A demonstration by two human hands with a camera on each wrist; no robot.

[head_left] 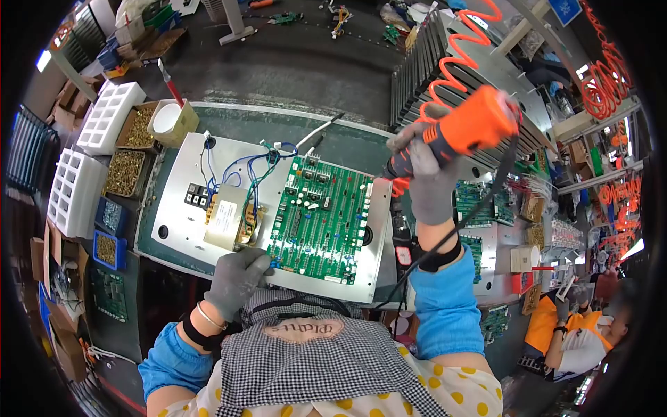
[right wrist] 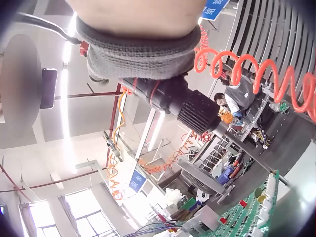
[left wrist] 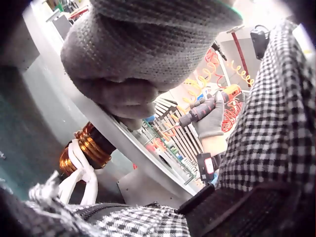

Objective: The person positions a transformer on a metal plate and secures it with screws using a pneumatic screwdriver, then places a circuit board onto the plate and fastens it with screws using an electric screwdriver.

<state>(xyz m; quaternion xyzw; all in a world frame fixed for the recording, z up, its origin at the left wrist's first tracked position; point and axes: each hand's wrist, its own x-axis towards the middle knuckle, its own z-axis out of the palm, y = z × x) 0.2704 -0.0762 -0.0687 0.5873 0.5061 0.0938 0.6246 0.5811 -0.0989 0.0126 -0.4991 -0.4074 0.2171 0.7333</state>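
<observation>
A green circuit board (head_left: 319,219) and a transformer (head_left: 228,219) with blue wires sit on a grey metal plate (head_left: 182,187) on the bench. My left hand (head_left: 258,263), in a grey glove, grips the plate's near edge beside the board's corner. The left wrist view shows its fingers (left wrist: 129,101) curled over that edge above the copper coil (left wrist: 81,150). My gloved right hand (head_left: 420,156) holds an orange and black power screwdriver (head_left: 472,125) raised above the board's right edge, tip pointing down-left. In the right wrist view the screwdriver's black nose (right wrist: 185,103) juts from the glove (right wrist: 138,49).
Boxes of brass screws (head_left: 125,174) and white compartment trays (head_left: 73,191) stand left of the plate. A stack of metal plates (head_left: 417,69) and an orange coiled hose (head_left: 458,52) are at the back right. More circuit boards (head_left: 486,201) lie right; another person (head_left: 577,333) sits at the lower right.
</observation>
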